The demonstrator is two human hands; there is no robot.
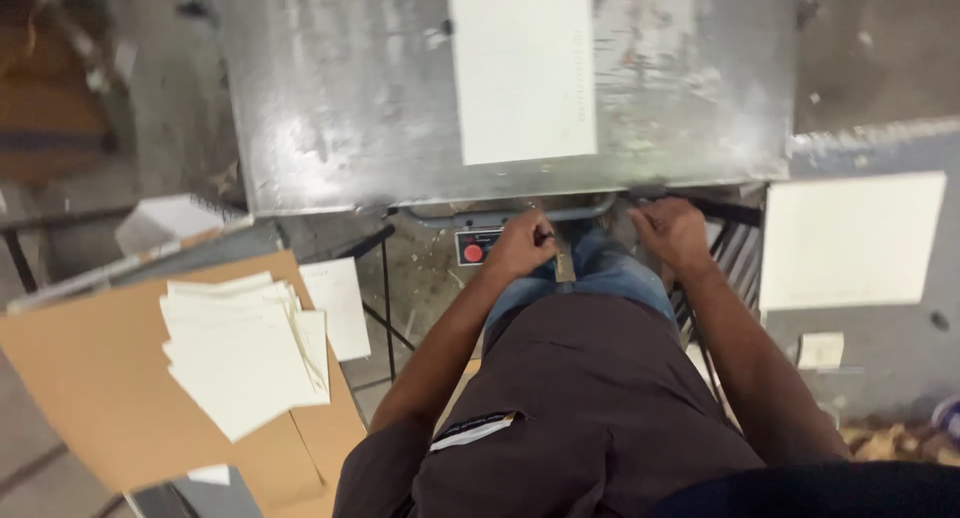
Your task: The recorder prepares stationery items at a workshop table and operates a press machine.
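I look down over my dark shirt and jeans at a metal machine table (340, 108). A white stack of paper sheets (523, 73) lies on it near the front edge. My left hand (520, 244) is curled around a grey bar handle (470, 218) below the table edge, next to a small panel with a red button (474, 252). My right hand (672, 233) is closed on the dark right end of that bar, under the table's front edge.
A loose pile of white sheets (245, 348) lies on brown cardboard (90, 378) at my left. Another white stack (850, 240) rests on a grey surface at right, with a small white block (821, 350) below it. Scrap pieces lie at bottom right.
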